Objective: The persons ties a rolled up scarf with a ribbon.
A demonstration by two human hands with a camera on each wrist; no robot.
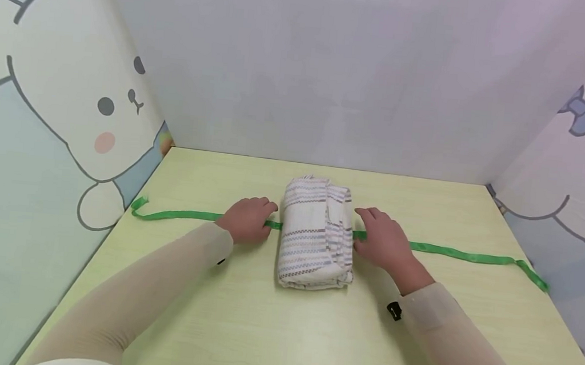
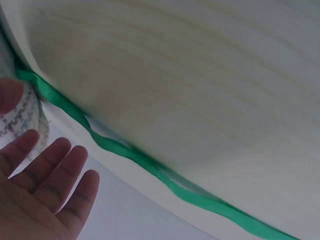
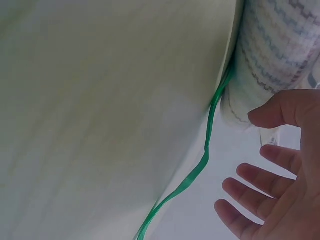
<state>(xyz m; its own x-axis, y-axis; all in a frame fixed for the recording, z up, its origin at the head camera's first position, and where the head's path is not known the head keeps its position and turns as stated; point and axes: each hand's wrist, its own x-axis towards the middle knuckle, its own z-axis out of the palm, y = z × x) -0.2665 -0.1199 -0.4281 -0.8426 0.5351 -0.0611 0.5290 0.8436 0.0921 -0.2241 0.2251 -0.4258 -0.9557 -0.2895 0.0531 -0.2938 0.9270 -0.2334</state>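
Note:
A folded striped cloth (image 1: 302, 238), white with bluish and brown bands, lies in the middle of the table. A green ribbon (image 1: 452, 253) runs crosswise beneath it and comes out on both sides. My left hand (image 1: 249, 220) is just left of the cloth, above the ribbon; in the left wrist view its fingers (image 2: 62, 175) are spread and relaxed, with nothing in them. On the other side, my right hand (image 1: 382, 238) is held close to the cloth's right edge. The right wrist view shows its thumb near the striped cloth (image 3: 272, 45) and the fingers apart, holding nothing.
The pale wooden table (image 1: 259, 340) ends at a plain whitish back wall (image 1: 321, 76). Side panels with cartoon animals (image 1: 64, 73) stand at left and right. The ribbon's curled left end (image 1: 139, 203) and its right end lie near the table's side edges.

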